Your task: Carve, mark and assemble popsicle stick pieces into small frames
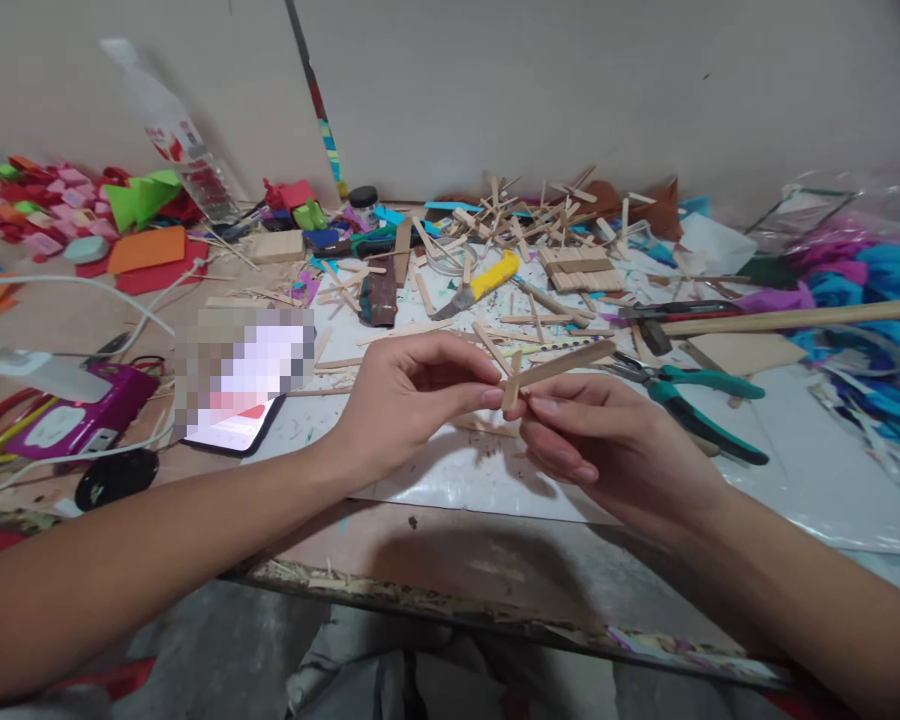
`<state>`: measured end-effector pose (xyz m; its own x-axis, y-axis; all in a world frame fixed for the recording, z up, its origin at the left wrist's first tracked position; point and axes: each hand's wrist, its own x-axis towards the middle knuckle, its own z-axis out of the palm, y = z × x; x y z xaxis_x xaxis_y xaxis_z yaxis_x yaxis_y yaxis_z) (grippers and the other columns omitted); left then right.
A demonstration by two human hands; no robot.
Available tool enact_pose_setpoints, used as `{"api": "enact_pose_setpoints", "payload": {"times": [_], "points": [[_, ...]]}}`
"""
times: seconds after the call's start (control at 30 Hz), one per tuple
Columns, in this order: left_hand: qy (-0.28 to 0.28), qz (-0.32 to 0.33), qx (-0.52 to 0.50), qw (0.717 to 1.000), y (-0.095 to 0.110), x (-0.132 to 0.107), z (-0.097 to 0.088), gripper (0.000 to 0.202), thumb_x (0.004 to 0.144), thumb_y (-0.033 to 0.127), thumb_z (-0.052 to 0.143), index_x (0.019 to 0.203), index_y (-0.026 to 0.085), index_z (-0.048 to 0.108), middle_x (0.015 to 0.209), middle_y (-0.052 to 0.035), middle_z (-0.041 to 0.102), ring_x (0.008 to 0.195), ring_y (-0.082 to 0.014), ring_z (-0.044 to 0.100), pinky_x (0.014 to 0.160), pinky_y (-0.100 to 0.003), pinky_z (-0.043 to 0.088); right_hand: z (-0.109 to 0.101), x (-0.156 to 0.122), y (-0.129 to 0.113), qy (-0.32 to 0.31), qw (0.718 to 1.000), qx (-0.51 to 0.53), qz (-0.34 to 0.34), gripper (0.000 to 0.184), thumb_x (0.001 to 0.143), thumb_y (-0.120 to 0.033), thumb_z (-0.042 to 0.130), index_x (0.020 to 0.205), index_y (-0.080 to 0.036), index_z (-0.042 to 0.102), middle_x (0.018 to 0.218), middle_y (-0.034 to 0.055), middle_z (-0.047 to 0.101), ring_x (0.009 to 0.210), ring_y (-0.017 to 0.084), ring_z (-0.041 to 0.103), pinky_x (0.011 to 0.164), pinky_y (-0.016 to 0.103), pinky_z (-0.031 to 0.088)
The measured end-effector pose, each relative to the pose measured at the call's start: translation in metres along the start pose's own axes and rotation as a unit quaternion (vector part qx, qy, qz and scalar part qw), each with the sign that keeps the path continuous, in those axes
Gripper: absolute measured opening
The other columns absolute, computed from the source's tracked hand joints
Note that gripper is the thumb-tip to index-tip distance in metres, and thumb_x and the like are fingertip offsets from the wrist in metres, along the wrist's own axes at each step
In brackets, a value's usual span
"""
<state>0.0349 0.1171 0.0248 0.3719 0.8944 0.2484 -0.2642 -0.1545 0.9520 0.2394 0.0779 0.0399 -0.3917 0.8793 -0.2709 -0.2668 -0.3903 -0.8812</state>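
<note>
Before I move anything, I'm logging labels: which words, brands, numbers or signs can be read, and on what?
None can be read.
Bottle: red print, too blurred to read.
Phone: partly pixelated; nothing legible.
Held wooden sticks: no writing visible.

A clear plastic bottle is set near the pale wall, with a green folded piece and many pink pieces heaped to its left. An orange sheet is laid over a red sheet. A smartphone, partly pixelated, is placed right of a purple box. Green-handled pliers are rested on a white sheet; beyond them, a wooden-handled hammer and a yellow-handled knife can be seen.
</note>
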Motion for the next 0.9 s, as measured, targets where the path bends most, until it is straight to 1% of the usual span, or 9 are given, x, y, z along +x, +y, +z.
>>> {"api": "enact_pose_setpoints", "payload": {"times": [0.13,0.2,0.3,0.37,0.43,0.53,0.6,0.73,0.9], "points": [[0.015,0.026,0.063,0.998,-0.0008,-0.0015,-0.0006,0.009,0.082,0.018,0.087,0.084,0.017,0.079,0.087,-0.0029,0.078,0.081,-0.0138,0.074,0.077,-0.023,0.061,-0.0016,0.0004,0.0008,0.007,1.0,-0.017,-0.007,0.016,0.09,-0.028,0.076,0.09,-0.013,0.081,0.049,-0.0014,0.055,0.039,0.004,0.035,0.043,0.021,0.023],[0.012,0.079,0.139,0.987,0.0004,-0.0028,-0.0015,0.006,0.086,0.018,0.084,0.085,0.018,0.078,0.089,-0.0043,0.078,0.085,-0.0157,0.074,0.08,-0.026,0.061,-0.0019,0.0002,0.0019,0.009,0.999,-0.03,-0.022,0.016,0.09,-0.029,0.077,0.09,-0.013,0.081,0.051,0.0005,0.061,0.039,0.005,0.04,0.043,0.021,0.026],[0.0,0.2,0.257,0.946,0.0033,-0.0056,-0.0031,0.004,0.089,0.018,0.08,0.091,0.02,0.077,0.095,-0.0057,0.077,0.092,-0.0179,0.072,0.087,-0.03,0.059,-0.0012,-0.0004,0.004,0.012,0.997,-0.052,-0.047,0.018,0.092,-0.031,0.079,0.089,-0.014,0.079,0.058,0.004,0.069,0.04,0.007,0.05,0.042,0.021,0.034],[-0.007,0.242,0.3,0.922,0.0048,-0.0074,-0.0036,0.005,0.091,0.017,0.077,0.094,0.02,0.076,0.096,-0.006,0.077,0.092,-0.0187,0.071,0.089,-0.032,0.059,-0.0003,-0.0011,0.0049,0.01,0.996,-0.067,-0.054,0.019,0.091,-0.034,0.08,0.089,-0.015,0.078,0.063,0.0053,0.073,0.042,0.009,0.055,0.043,0.022,0.041],[-0.002,0.233,0.319,0.919,0.0051,-0.0087,-0.0033,0.004,0.092,0.018,0.074,0.095,0.021,0.075,0.094,-0.0056,0.077,0.088,-0.0187,0.071,0.086,-0.032,0.059,0.0006,-0.0017,0.0051,0.009,0.995,-0.081,-0.054,0.022,0.09,-0.036,0.082,0.086,-0.015,0.077,0.066,0.0058,0.075,0.043,0.011,0.059,0.045,0.022,0.047],[0.022,0.169,0.308,0.936,0.0031,-0.009,-0.0024,0.002,0.094,0.022,0.073,0.093,0.02,0.075,0.091,-0.0042,0.077,0.082,-0.0168,0.072,0.081,-0.029,0.062,0.0011,-0.0018,0.0047,0.01,0.995,-0.084,-0.05,0.025,0.09,-0.038,0.083,0.084,-0.015,0.075,0.068,0.0066,0.077,0.044,0.012,0.063,0.045,0.023,0.052],[0.029,0.144,0.3,0.943,0.0013,-0.0086,-0.0021,0.004,0.094,0.022,0.073,0.091,0.019,0.075,0.088,-0.0031,0.076,0.079,-0.0152,0.071,0.079,-0.027,0.063,0.0011,-0.0011,0.0049,0.01,0.996,-0.07,-0.044,0.026,0.09,-0.038,0.082,0.084,-0.014,0.075,0.067,0.0072,0.077,0.043,0.013,0.064,0.045,0.023,0.053],[0.033,0.151,0.309,0.938,0.0006,-0.0088,-0.0016,0.006,0.093,0.02,0.074,0.088,0.018,0.076,0.087,-0.0024,0.076,0.078,-0.0136,0.07,0.076,-0.023,0.062,0.0015,0.0,0.0059,0.023,0.998,-0.038,-0.036,0.024,0.089,-0.035,0.082,0.081,-0.013,0.075,0.064,0.0076,0.076,0.041,0.012,0.063,0.043,0.021,0.052],[0.033,0.127,0.312,0.941,0.0029,-0.0095,-0.0006,0.008,0.093,0.021,0.073,0.085,0.018,0.075,0.083,-0.002,0.076,0.075,-0.014,0.07,0.071,-0.023,0.062,0.0007,0.0,0.0063,0.026,0.999,-0.032,-0.025,0.026,0.088,-0.037,0.083,0.083,-0.013,0.075,0.063,0.0077,0.076,0.041,0.013,0.064,0.041,0.021,0.05]]}}
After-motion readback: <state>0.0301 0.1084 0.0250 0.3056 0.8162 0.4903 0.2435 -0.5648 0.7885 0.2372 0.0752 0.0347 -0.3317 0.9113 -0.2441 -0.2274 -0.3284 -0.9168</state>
